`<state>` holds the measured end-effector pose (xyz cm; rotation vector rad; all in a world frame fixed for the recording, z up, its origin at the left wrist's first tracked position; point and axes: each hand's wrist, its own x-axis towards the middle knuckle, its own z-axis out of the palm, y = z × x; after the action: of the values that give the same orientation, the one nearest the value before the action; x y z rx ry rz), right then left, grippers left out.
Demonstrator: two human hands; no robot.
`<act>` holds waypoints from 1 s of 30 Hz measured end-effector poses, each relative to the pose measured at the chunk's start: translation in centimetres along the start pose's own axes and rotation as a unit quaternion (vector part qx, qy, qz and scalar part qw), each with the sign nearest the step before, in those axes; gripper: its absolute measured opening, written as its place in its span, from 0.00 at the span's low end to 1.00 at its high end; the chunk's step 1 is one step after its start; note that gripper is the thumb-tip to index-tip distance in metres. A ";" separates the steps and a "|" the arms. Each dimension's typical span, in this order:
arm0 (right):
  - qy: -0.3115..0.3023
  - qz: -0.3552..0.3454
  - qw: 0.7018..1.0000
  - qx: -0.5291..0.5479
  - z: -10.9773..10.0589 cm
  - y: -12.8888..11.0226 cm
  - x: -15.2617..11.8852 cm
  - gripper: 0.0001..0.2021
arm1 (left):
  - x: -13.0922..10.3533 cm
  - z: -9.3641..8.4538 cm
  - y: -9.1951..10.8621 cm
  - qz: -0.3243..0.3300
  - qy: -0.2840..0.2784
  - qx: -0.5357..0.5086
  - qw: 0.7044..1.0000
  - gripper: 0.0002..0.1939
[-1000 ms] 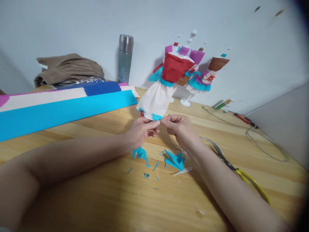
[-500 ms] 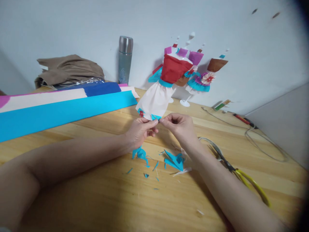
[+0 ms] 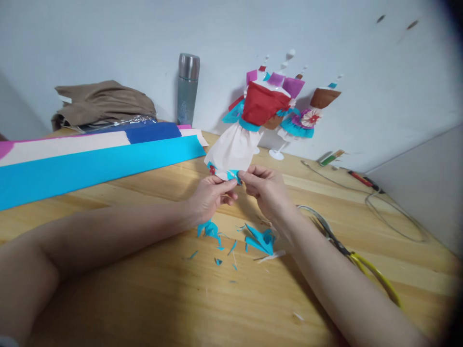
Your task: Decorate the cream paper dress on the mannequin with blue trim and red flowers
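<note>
A miniature dress on a small stand has a red bodice (image 3: pixel 264 103), a turquoise waistband and a pale pink skirt (image 3: pixel 231 147). Thumb and fingers of my left hand (image 3: pixel 211 196) are closed on the skirt's hem. My right hand (image 3: pixel 266 187) pinches the edge of a turquoise piece (image 3: pixel 233 174) at that hem, close beside my left thumb. A small red flower (image 3: pixel 212 170) sits on turquoise at the hem's left part. Below my hands lie turquoise scraps (image 3: pixel 262 238) on the wooden table (image 3: pixel 162 289).
Yellow-handled scissors (image 3: pixel 378 277) lie to the right of my right forearm. Behind are other small dresses on stands (image 3: pixel 296 127) and a thermos flask (image 3: pixel 188 89). Turquoise material (image 3: pixel 108 165) and a brown cloth (image 3: pixel 106 103) lie at left. A cable (image 3: pixel 390 224) curls at right.
My right fingers have shifted slightly upward at the hem, and the turquoise piece shows more now. My left hand keeps its hold, almost unmoved.
</note>
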<state>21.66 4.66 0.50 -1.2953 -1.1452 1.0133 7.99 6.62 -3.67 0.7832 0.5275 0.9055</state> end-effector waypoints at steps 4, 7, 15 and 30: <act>-0.004 0.003 0.999 0.036 0.3 0.1 0.0 0.14 | -0.1 0.0 0.2 0.000 -0.017 -0.009 1.000 0.13; 0.001 -0.001 0.999 0.040 0.5 0.1 -0.1 0.14 | -0.1 0.2 0.3 -0.004 -0.019 -0.015 1.000 0.13; -0.034 0.016 0.998 0.052 0.5 0.4 -0.1 0.18 | 0.2 0.2 0.2 -0.005 0.006 -0.025 1.000 0.13; -0.045 0.015 0.997 0.053 0.5 0.3 0.0 0.25 | -0.1 0.3 0.5 -0.001 0.006 -0.029 1.000 0.13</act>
<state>21.23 4.73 0.21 -1.1954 -1.1266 1.1479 7.96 6.60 -3.10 0.7258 0.5106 0.9201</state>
